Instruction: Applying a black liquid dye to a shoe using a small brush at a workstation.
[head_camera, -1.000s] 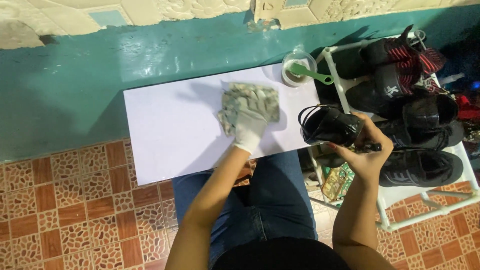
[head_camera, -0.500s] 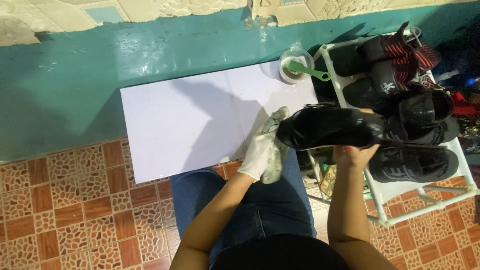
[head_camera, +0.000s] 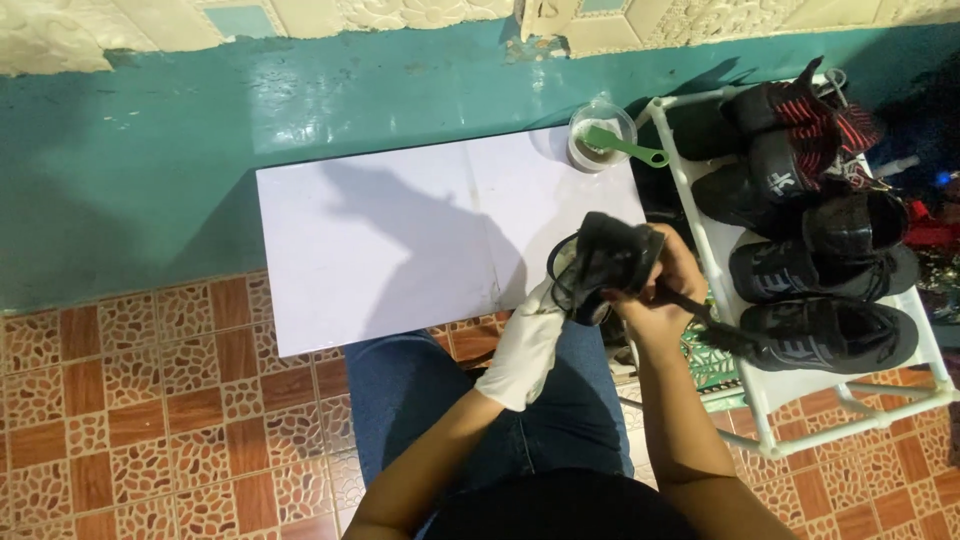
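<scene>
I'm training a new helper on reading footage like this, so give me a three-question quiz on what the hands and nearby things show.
1. True or false: the left hand wears a white glove.
2. What do both hands hold? A) black shoe B) green scoop C) white sheet
3. Fill in: the clear cup with the green scoop sits on the far corner of the white ____.

Key: 1 true; 2 A, with the bare right hand gripping it beside the white shoe rack; 3 sheet.

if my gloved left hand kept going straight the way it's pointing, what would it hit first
The left hand points up and right, and it already meets the black shoe held by the right hand. Beyond lies the white sheet; depth unclear.
</scene>
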